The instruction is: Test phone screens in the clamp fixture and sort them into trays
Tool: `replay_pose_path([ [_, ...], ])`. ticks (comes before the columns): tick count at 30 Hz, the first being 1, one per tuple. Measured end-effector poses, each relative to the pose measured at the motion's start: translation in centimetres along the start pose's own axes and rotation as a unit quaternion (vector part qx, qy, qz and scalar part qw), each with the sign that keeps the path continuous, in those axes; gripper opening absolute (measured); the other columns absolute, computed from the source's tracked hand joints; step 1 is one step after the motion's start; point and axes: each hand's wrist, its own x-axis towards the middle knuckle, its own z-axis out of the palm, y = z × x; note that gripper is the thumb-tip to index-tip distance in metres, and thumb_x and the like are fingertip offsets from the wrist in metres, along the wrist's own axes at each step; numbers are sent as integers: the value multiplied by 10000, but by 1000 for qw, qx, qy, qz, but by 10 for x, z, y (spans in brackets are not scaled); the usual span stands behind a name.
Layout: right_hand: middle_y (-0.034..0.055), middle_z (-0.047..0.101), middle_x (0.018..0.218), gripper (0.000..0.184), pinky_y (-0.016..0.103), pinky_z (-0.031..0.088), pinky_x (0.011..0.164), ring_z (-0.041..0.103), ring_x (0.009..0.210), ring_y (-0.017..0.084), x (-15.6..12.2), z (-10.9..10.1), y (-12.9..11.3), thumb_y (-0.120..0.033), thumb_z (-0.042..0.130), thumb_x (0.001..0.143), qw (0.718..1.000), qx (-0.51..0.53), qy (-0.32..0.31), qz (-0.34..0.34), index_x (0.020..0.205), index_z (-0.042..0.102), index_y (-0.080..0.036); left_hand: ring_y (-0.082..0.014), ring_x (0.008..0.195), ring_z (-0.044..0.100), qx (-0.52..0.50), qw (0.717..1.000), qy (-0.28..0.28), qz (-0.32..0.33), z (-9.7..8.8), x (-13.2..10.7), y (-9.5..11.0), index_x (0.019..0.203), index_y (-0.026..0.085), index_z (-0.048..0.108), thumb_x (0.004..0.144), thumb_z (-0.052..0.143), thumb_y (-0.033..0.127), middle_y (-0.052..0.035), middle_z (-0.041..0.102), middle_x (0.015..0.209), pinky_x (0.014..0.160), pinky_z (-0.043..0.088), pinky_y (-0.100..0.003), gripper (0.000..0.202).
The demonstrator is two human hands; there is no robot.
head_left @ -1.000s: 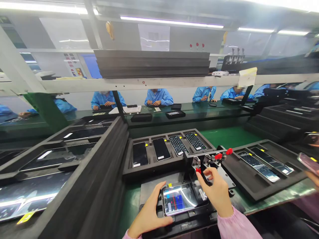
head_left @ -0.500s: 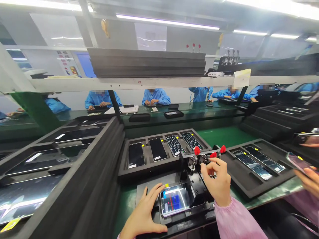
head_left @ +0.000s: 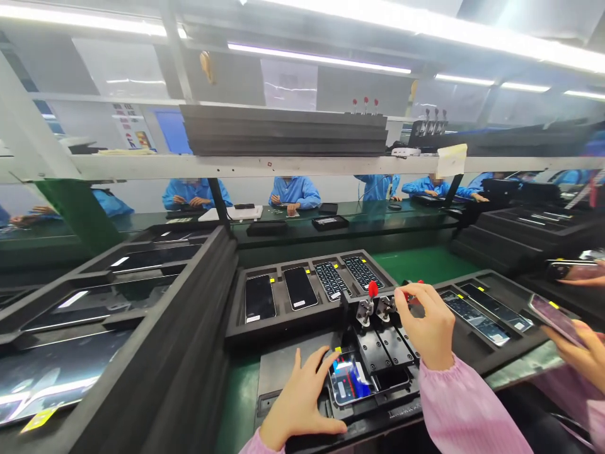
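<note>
A phone [head_left: 348,381] with a lit blue and red screen lies in a black fixture [head_left: 373,403] at the table's near edge. My left hand [head_left: 300,403] rests flat beside it, fingers spread, its fingertips touching the phone's left edge. My right hand [head_left: 428,325] is raised over the fixture's back, its fingers pinched on a red-capped clamp lever [head_left: 410,294]. Another red-capped lever [head_left: 373,289] stands upright just to the left, and black clamp plates [head_left: 385,347] sit over the fixture's back part.
A black tray [head_left: 241,328] behind the fixture holds several phones. A second tray [head_left: 510,343] with phones lies to the right. Tall tray stacks [head_left: 155,353] stand on the left. A co-worker's hand [head_left: 579,356] holds a phone at the right. People in blue sit across the green conveyor [head_left: 425,261].
My right hand has climbed from the left lever to the levers further right and pinched one. The left lever now stands upright. The view has shifted, and the phone sits deeper under the clamp plates.
</note>
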Motion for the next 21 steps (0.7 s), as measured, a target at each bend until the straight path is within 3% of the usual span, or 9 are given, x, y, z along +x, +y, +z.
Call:
replay_pose_path([
  [4,-2,580,734,79,247,437,684,541,659,108,-19,-10,2,-238,574,778,1000,2,-2,15,829,581,-178,-329,1292,268,-23,1000,9,-5,4,-1,-5,1374,328,146,511,679,657,-87,286,1424,1016,41,-653,1066],
  [8,-23,563,620,104,273,410,688,510,574,105,-58,-11,9,-225,589,773,997,-69,22,11,866,591,-180,-309,1296,268,-39,999,11,-18,6,-4,-8,1337,316,238,510,702,625,-83,268,1433,1053,92,-590,998],
  [14,19,670,803,353,329,388,786,588,781,164,-94,0,26,-312,561,801,991,-90,-97,14,1123,509,-177,-325,1304,240,-41,999,4,-25,7,-4,-9,1225,319,401,515,705,608,-54,241,1446,1060,93,-578,825],
  [17,32,657,881,344,330,405,831,585,870,172,-92,2,31,-346,531,813,992,-51,-94,66,1116,504,-185,-310,1314,220,-48,998,8,-31,7,-5,-9,1292,331,316,514,721,581,-43,229,1452,1071,93,-559,912],
  [21,24,630,782,189,297,469,704,595,713,163,-80,7,41,-362,534,798,992,-32,-58,108,902,557,-205,-288,1330,185,-54,998,-1,-40,8,-5,-8,1369,350,153,529,735,537,-27,197,1466,1079,88,-545,1040],
])
